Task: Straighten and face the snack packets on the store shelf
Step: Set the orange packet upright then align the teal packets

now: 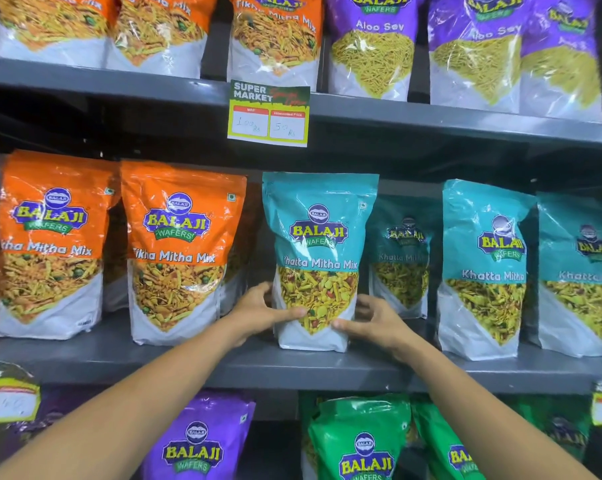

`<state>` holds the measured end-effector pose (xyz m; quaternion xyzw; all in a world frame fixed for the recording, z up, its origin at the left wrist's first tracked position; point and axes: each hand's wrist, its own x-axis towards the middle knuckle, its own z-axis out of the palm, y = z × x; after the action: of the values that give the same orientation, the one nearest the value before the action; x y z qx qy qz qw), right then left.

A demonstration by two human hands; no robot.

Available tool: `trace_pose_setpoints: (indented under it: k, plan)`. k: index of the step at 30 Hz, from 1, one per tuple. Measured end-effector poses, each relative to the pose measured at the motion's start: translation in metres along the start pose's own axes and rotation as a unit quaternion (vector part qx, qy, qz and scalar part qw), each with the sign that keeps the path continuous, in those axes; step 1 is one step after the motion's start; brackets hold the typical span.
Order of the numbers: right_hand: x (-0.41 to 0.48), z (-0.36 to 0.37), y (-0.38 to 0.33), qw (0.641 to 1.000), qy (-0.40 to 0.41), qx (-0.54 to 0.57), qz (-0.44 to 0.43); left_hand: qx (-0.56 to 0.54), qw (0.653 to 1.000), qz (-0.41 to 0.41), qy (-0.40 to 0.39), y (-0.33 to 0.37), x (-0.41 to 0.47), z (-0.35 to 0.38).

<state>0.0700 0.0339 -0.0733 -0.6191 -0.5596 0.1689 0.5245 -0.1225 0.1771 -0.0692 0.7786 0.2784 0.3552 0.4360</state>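
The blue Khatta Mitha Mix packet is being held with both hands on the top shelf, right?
Not the top shelf. In the head view both hands, left and right, hold the Khatta Mitha Mix packet on the middle shelf.

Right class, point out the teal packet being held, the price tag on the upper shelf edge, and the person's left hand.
Teal Khatta Mitha Mix packet (318, 237): head view, on its logo.
Price tag (269, 114): head view, on its middle.
Left hand (261, 311): head view, on the back of the hand.
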Motion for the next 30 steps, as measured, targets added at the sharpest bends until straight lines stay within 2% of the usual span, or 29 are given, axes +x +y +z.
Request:
trace_pose_setpoints:
  k: [2, 4, 6, 7, 10, 13, 15, 17, 18, 20, 23, 25, 30]
  plan:
    - [-0.005, 0.000, -0.005, 1.000, -0.002, -0.030, -0.006, 0.000, 0.999, 0.003, 0.038, -0.002, -0.003, 0.005]
    - [-0.011, -0.001, -0.007, 0.995, 0.029, -0.090, -0.018, 0.039, 0.990, 0.025, 0.133, -0.002, -0.010, 0.009]
    - [-0.018, -0.006, -0.004, 0.985, 0.093, -0.143, -0.039, 0.131, 0.961, 0.083, 0.229, -0.002, -0.022, 0.011]
    - [-0.022, -0.011, -0.001, 0.976, 0.126, -0.169, -0.057, 0.169, 0.945, 0.122, 0.253, -0.002, -0.026, 0.013]
    - [-0.040, -0.033, 0.005, 0.933, 0.193, -0.277, -0.124, 0.215, 0.921, 0.217, 0.241, 0.006, -0.037, 0.026]
    - [-0.061, -0.066, 0.024, 0.861, 0.279, -0.379, -0.195, 0.205, 0.914, 0.275, 0.216, 0.023, -0.042, 0.060]
    - [-0.076, -0.091, 0.035, 0.804, 0.368, -0.397, -0.245, 0.189, 0.916, 0.299, 0.192, 0.038, -0.044, 0.091]
    - [-0.088, -0.123, 0.040, 0.775, 0.436, -0.373, -0.265, 0.171, 0.922, 0.302, 0.173, 0.055, -0.043, 0.128]
    - [-0.090, -0.137, 0.042, 0.780, 0.455, -0.345, -0.257, 0.154, 0.929, 0.296, 0.161, 0.062, -0.040, 0.144]
    - [-0.093, -0.166, 0.052, 0.820, 0.451, -0.275, -0.219, 0.106, 0.952, 0.259, 0.126, 0.078, -0.035, 0.180]
    - [-0.093, -0.192, 0.067, 0.905, 0.382, -0.149, -0.109, 0.072, 0.981, 0.173, 0.057, 0.103, -0.028, 0.227]
    - [-0.092, -0.203, 0.072, 0.945, 0.319, -0.057, -0.053, 0.059, 0.988, 0.138, 0.040, 0.114, -0.023, 0.251]
    - [-0.079, -0.222, 0.071, 0.979, 0.200, 0.034, -0.009, 0.062, 0.991, 0.101, 0.063, 0.117, -0.004, 0.270]
